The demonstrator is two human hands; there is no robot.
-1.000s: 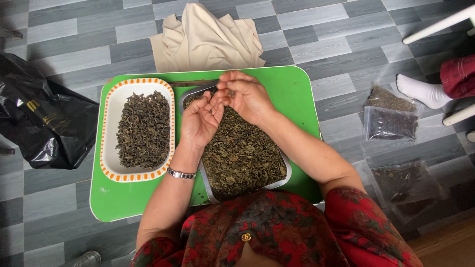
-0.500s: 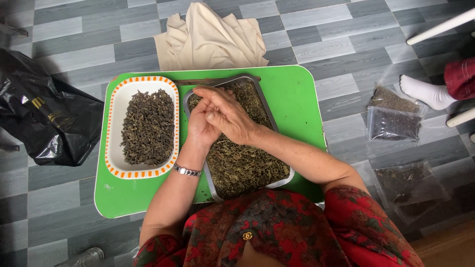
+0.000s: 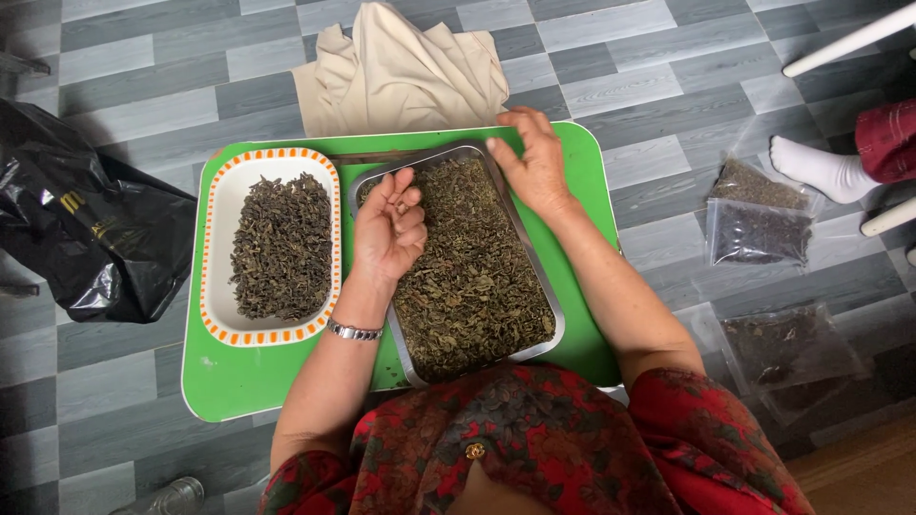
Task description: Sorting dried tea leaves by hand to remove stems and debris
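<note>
A steel tray [image 3: 553,315] full of dried tea leaves [image 3: 472,277] lies on a low green table [image 3: 582,162]. Left of it stands a white dish with an orange-dashed rim [image 3: 215,257], also heaped with dark dried leaves [image 3: 280,245]. My left hand [image 3: 389,234] hovers palm-up over the tray's left side, fingers curled around a few leaves. My right hand [image 3: 530,158] rests at the tray's far right corner, fingers spread on the rim and the leaves. A metal watch is on my left wrist.
A beige cloth [image 3: 401,72] lies on the grey tiled floor beyond the table. A black plastic bag [image 3: 91,229] sits at the left. Clear bags of dried leaves [image 3: 754,219] lie at the right, near another person's white-socked foot [image 3: 821,172].
My right hand has left my left palm and moved right and away to the tray's far right corner. My left hand stays cupped over the tray.
</note>
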